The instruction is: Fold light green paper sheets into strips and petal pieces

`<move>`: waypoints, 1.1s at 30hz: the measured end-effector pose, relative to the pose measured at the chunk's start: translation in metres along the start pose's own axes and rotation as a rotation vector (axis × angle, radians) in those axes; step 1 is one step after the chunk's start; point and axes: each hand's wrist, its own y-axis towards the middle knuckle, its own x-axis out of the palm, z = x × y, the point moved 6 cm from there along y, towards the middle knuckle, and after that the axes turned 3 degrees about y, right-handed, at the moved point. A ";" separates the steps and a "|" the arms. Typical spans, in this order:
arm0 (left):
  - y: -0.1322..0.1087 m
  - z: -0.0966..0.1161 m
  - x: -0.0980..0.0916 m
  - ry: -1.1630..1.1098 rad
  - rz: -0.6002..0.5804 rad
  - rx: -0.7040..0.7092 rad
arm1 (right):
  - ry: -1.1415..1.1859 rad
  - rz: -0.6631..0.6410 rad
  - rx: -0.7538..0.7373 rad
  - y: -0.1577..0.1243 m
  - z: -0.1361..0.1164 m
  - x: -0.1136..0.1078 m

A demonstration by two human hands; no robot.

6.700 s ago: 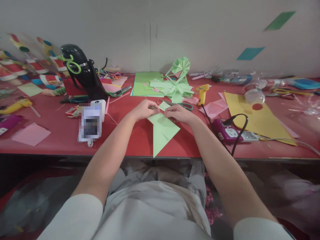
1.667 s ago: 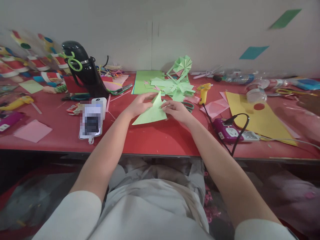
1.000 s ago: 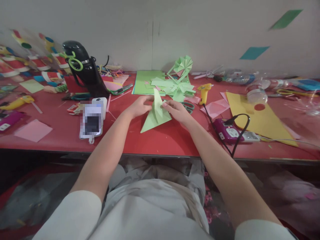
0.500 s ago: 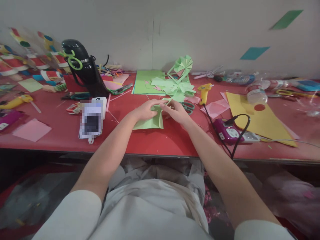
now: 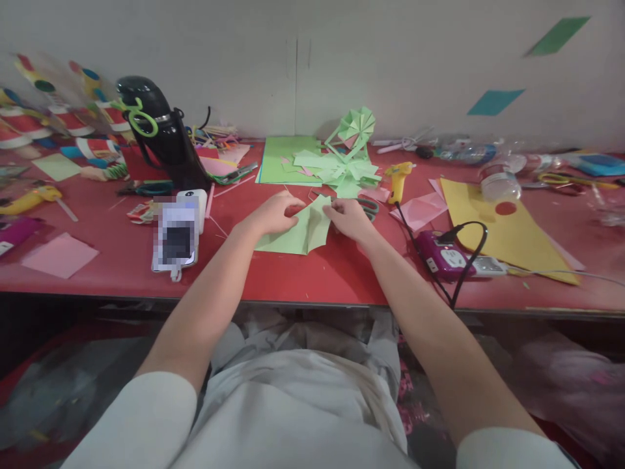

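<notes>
A creased sheet of light green paper [image 5: 288,240] rests on the red table in front of me, its right part lifted along an upright fold. My left hand [image 5: 277,215] is at the sheet's upper left edge, fingers curled and thumb against the paper. At the raised right edge, my right hand [image 5: 349,217] pinches the paper between thumb and fingers. Just behind the right hand lie scissors [image 5: 370,208], partly hidden by it. Beyond both hands stands a folded green paper construction [image 5: 347,170] with a round pleated top.
A yellow glue gun [image 5: 400,181] and a purple power adapter [image 5: 445,256] with cables are on the right, near yellow paper [image 5: 508,228] and plastic bottles [image 5: 500,182]. To the left are a phone [image 5: 176,238], a black flask [image 5: 163,133] and pink paper [image 5: 61,255].
The green paper has been spread wider, its right part swung out to the right. My left hand has shifted slightly left, and the hands are farther apart.
</notes>
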 end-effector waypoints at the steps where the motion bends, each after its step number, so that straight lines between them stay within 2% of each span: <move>1: 0.001 0.001 0.003 0.041 -0.014 0.008 | -0.028 0.027 -0.023 0.000 -0.001 -0.001; 4: 0.005 0.001 0.012 0.152 -0.072 -0.018 | -0.083 0.093 -0.048 0.002 0.000 -0.003; 9: 0.009 -0.004 0.023 0.223 -0.152 -0.054 | -0.144 0.123 -0.043 0.005 0.003 -0.005; 19: 0.013 -0.007 0.026 0.133 -0.173 -0.114 | -0.483 0.065 0.047 0.003 -0.004 -0.003; 26: 0.017 -0.017 0.031 0.096 -0.169 -0.113 | -0.513 0.024 0.073 -0.002 -0.012 0.000; 33: 0.014 -0.013 0.032 0.106 -0.198 -0.144 | -0.521 0.023 0.114 -0.006 -0.016 0.004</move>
